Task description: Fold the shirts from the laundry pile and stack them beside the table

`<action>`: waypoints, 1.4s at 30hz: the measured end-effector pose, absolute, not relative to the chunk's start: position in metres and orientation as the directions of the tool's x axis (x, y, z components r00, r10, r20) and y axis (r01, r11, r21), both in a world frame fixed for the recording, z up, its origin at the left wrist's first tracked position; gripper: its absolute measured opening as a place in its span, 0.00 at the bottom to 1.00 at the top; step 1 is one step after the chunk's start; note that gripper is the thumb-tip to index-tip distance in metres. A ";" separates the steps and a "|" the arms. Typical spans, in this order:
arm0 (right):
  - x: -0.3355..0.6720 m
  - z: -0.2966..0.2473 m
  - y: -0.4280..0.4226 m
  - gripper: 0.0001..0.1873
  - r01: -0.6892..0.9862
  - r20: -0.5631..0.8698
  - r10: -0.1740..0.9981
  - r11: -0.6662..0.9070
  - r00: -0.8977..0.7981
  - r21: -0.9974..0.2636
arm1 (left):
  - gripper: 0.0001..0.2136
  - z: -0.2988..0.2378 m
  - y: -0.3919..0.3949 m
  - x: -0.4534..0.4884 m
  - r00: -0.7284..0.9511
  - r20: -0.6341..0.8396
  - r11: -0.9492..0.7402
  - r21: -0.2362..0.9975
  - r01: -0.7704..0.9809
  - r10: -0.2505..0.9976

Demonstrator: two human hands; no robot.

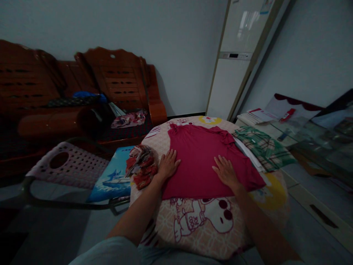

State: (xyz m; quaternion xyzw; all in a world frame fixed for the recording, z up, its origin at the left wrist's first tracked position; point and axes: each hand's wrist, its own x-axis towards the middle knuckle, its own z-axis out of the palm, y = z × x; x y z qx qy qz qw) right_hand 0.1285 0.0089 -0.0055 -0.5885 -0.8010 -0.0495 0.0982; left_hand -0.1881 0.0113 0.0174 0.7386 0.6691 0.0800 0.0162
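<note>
Smoothing, apparently: left hand (167, 165) at nine o'clock, right hand (225, 172) at four on magenta garment (196, 162), both grips spread flat, holding nothing; lifting would need pinching six-o'clock hem (197, 194).

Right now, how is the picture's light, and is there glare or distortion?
Head view: dim overall, very dark at lower left; glare high on the floor-standing air conditioner, whose edges lean, probably wide-angle distortion; the magenta top shows clearly.
</note>
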 end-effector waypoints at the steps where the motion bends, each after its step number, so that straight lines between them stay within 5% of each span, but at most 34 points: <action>1: 0.133 -0.006 0.007 0.30 0.958 0.221 0.936 0.286 -0.273 -0.029 | 0.30 0.018 0.011 -0.188 0.092 0.095 -0.104 0.128 0.986 0.991; 7: 0.151 -0.011 -0.002 0.32 0.996 0.275 0.959 0.081 -0.070 -0.029 | 0.30 0.014 0.008 -0.187 -0.005 0.144 -0.013 0.126 0.992 0.990; 13: 0.139 0.005 -0.012 0.27 0.990 0.293 0.956 0.067 -0.027 -0.125 | 0.27 0.011 0.007 -0.189 -0.080 0.182 0.046 0.182 0.982 0.980; 20: 0.025 0.034 -0.064 0.14 0.702 0.316 0.830 0.557 -0.459 -0.444 | 0.21 0.007 0.010 -0.195 -0.115 0.252 0.035 0.301 0.953 0.961; 25: -0.040 0.037 -0.107 0.21 0.540 0.264 0.589 0.807 -0.764 -0.238 | 0.19 0.002 0.014 -0.199 -0.137 0.251 0.054 0.312 0.949 0.958; 29: -0.055 0.033 -0.115 0.09 0.575 0.260 0.565 0.817 -0.783 -0.043 | 0.20 -0.001 0.016 -0.203 -0.117 0.285 0.014 0.339 0.941 0.951; 32: -0.059 0.029 -0.110 0.07 0.590 0.274 0.571 0.807 -0.774 -0.016 | 0.21 0.002 0.017 -0.205 -0.098 0.310 -0.026 0.373 0.927 0.946; 34: -0.060 0.026 -0.105 0.08 0.616 0.293 0.614 0.782 -0.733 -0.099 | 0.23 0.006 0.023 -0.207 -0.104 0.301 -0.025 0.395 0.918 0.948; 37: -0.055 0.021 -0.094 0.15 0.605 0.356 0.733 0.680 -0.580 -0.414 | 0.26 0.014 0.045 -0.211 -0.173 0.232 0.042 0.481 0.876 0.957; 40: -0.045 0.017 -0.082 0.17 0.418 0.313 0.868 0.467 -0.385 -0.780 | 0.28 0.022 0.079 -0.214 -0.268 0.128 0.132 0.625 0.769 0.955; 42: -0.039 0.017 -0.076 0.13 0.287 0.199 0.936 0.284 -0.291 -0.915 | 0.28 0.027 0.101 -0.214 -0.293 0.119 0.134 0.687 0.714 0.949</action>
